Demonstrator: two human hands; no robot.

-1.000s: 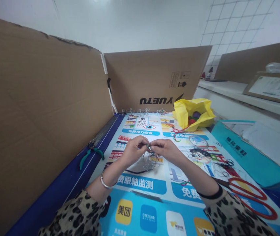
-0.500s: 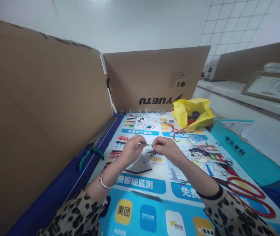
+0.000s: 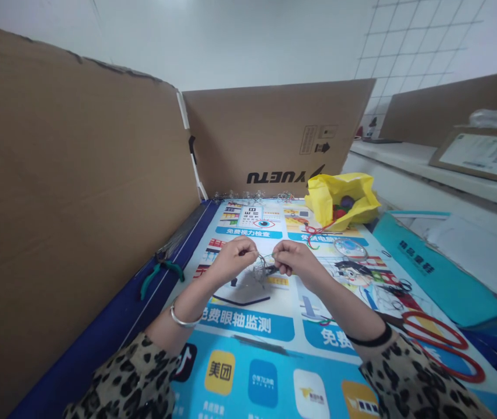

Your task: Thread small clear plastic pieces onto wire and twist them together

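My left hand is closed, thumb and fingers pinching a small piece of bent, thin wire. The wirework hangs below the fingertips, greyish and tangled-looking; its exact shape is too fine to make out. Just to the right, my right hand is pinched too, on a thin strand that spans the short gap between both hands. A small dark thing shows under the right fingers, too blurred to name. Both hands are above the printed sheet.
Teal-handled pliers lie left. Red-handled scissors and small dark scissors lie right. A clear round dish is near a yellow bag holding coloured yarn. Several wire pieces line the back cardboard wall.
The fingertips have drawn slightly apart, and a thin strand now shows between them. My left hand has shifted a little left, and the hanging wirework has turned.
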